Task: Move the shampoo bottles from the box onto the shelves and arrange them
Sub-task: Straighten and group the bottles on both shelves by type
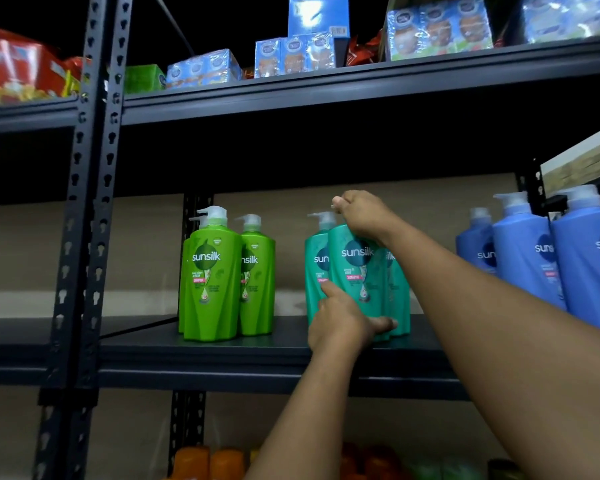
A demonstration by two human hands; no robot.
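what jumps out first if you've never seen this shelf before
Two hands meet on the front teal bottle at the middle of the shelf: the right hand grips its top by the pump, and the left hand holds its base. Left of it stand bright green bottles, and at the right edge a row of blue bottles.

Open shelf board (146, 344) left of the green bottles (215, 275), a bare gap between them and the teal bottles (354, 271), blue bottles (534, 254) crowding the right end, upper shelf (326, 95) low above the pump tops, upright posts (94, 202) bounding the left edge
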